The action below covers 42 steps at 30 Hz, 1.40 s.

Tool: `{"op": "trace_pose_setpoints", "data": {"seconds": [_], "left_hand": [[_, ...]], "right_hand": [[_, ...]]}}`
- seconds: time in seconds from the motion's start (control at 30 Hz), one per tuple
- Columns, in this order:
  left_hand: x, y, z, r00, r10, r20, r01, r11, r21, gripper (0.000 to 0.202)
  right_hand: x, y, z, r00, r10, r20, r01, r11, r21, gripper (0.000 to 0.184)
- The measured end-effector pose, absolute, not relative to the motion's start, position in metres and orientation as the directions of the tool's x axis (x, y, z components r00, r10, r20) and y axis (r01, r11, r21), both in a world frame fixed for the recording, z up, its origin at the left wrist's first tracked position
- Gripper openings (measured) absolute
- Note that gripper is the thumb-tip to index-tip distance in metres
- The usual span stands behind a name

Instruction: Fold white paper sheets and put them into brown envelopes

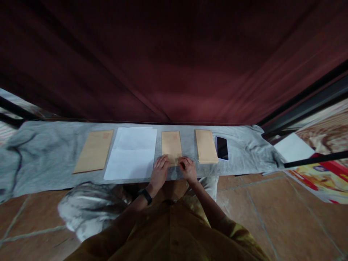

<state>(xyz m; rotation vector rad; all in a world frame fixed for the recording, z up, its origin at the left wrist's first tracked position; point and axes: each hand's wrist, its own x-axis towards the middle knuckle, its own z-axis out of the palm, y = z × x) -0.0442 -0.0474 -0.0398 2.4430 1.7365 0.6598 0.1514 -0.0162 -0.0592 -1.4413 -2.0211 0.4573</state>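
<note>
Brown paper, light and floppy: the envelope (171, 143) is lying near the cloth's (49, 152) front edge. My left hand (159, 171) is pressing it with flat, spread fingers, my right hand (187, 168) is pinching its near corner, beside white sheets (132, 152).

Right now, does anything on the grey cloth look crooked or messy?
Mostly neat. The big envelope at the left end lies tilted, not square like the others, and the grey cloth is bunched and wrinkled at that end. Both hands, left hand and right hand, press the near edge of the small envelope, which lies straight.
</note>
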Motion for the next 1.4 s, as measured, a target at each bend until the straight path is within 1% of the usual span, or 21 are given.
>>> {"op": "trace_pose_setpoints", "data": {"seconds": [0.1, 0.17, 0.23, 0.33, 0.43, 0.5, 0.57, 0.63, 0.87, 1.0, 1.13, 1.4], "left_hand": [[-0.035, -0.064, -0.042, 0.408, 0.877, 0.255, 0.854, -0.465, 0.233, 0.042], [-0.029, -0.074, -0.045, 0.435, 0.874, 0.218, 0.853, -0.477, 0.212, 0.047], [-0.026, -0.079, -0.049, 0.428, 0.884, 0.188, 0.864, -0.461, 0.203, 0.052], [-0.026, -0.079, -0.055, 0.439, 0.884, 0.16, 0.863, -0.464, 0.199, 0.055], [-0.029, -0.077, -0.064, 0.445, 0.886, 0.129, 0.865, -0.462, 0.197, 0.056], [-0.03, -0.077, -0.069, 0.425, 0.899, 0.105, 0.875, -0.438, 0.205, 0.058], [-0.029, -0.079, -0.071, 0.399, 0.912, 0.093, 0.886, -0.41, 0.219, 0.06], [-0.029, -0.08, -0.07, 0.389, 0.916, 0.099, 0.887, -0.401, 0.227, 0.062], [-0.031, -0.08, -0.057, 0.431, 0.892, 0.132, 0.869, -0.45, 0.203, 0.063], [-0.037, -0.082, -0.052, 0.412, 0.899, 0.146, 0.879, -0.434, 0.195, 0.062], [-0.042, -0.086, -0.05, 0.39, 0.91, 0.143, 0.898, -0.41, 0.161, 0.06], [-0.03, -0.086, -0.047, 0.339, 0.936, 0.091, 0.929, -0.349, 0.125, 0.061]], "right_hand": [[0.151, -0.016, -0.059, -0.226, 0.932, 0.282, 0.727, 0.354, -0.588, 0.012], [0.152, -0.016, -0.058, -0.224, 0.93, 0.292, 0.728, 0.359, -0.584, 0.013], [0.152, -0.018, -0.057, -0.227, 0.926, 0.302, 0.725, 0.368, -0.583, 0.015], [0.148, -0.026, -0.052, -0.267, 0.907, 0.327, 0.711, 0.414, -0.568, 0.023], [0.136, -0.043, -0.048, -0.372, 0.864, 0.339, 0.683, 0.502, -0.531, 0.035], [0.126, -0.056, -0.046, -0.439, 0.839, 0.321, 0.67, 0.544, -0.505, 0.044], [0.119, -0.066, -0.046, -0.452, 0.841, 0.298, 0.694, 0.542, -0.474, 0.051], [0.117, -0.071, -0.047, -0.44, 0.854, 0.276, 0.73, 0.519, -0.444, 0.054], [0.133, -0.071, -0.05, -0.4, 0.886, 0.236, 0.798, 0.463, -0.386, 0.052], [0.138, -0.073, -0.052, -0.37, 0.899, 0.234, 0.823, 0.434, -0.367, 0.051], [0.14, -0.074, -0.054, -0.344, 0.905, 0.249, 0.828, 0.418, -0.373, 0.05], [0.14, -0.079, -0.051, -0.302, 0.916, 0.265, 0.846, 0.386, -0.369, 0.049]]}}
